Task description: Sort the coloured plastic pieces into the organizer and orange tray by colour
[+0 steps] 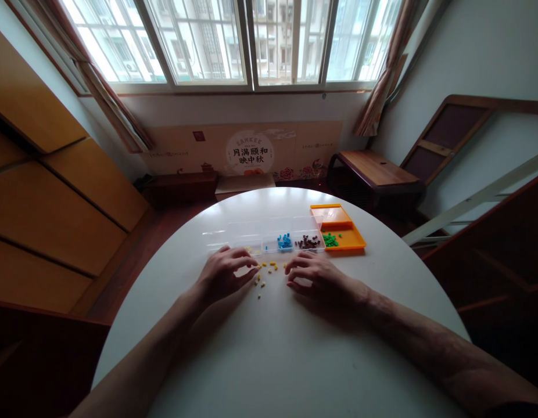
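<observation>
Several small yellow and pale-yellow bricks [273,264] lie scattered on the white table between my hands. The thumb and forefinger of my left hand [225,270] come together in a pinch at the left edge of these pieces; what is between the tips is too small to make out. My right hand [315,273] rests on the table with curled, separated fingers, its fingertips beside a yellow piece. Just beyond the hands stands a clear compartment box [271,246]. It holds blue bricks [284,241], dark brown bricks [308,241] and a few pale-yellow pieces at the left, partly behind my left hand.
An orange tray [358,239] with green bricks [330,239] sits at the box's right, on the round white table [295,360]. Beyond the table are a wooden stool [380,168], a printed cardboard panel [295,148] and windows. Wooden cabinets [77,191] line the left.
</observation>
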A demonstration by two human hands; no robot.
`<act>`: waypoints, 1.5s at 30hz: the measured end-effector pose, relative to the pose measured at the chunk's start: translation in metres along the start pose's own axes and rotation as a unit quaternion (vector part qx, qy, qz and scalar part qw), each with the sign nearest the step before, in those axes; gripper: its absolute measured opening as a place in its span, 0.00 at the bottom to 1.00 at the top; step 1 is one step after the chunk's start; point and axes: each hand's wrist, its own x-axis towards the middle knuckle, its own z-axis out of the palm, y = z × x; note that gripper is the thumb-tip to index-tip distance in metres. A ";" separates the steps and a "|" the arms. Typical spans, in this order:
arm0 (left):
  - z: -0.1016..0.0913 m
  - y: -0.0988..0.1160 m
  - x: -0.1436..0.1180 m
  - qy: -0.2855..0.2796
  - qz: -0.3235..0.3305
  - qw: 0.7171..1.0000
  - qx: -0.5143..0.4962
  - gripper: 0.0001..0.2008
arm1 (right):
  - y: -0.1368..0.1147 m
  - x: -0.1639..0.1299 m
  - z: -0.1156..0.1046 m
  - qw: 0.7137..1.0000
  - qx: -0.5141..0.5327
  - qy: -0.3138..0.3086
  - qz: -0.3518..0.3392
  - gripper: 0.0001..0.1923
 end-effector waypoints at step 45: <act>-0.012 0.001 -0.002 -0.066 -0.020 0.985 -0.161 0.06 | 0.002 -0.005 0.000 1.000 0.021 -0.014 0.019 0.03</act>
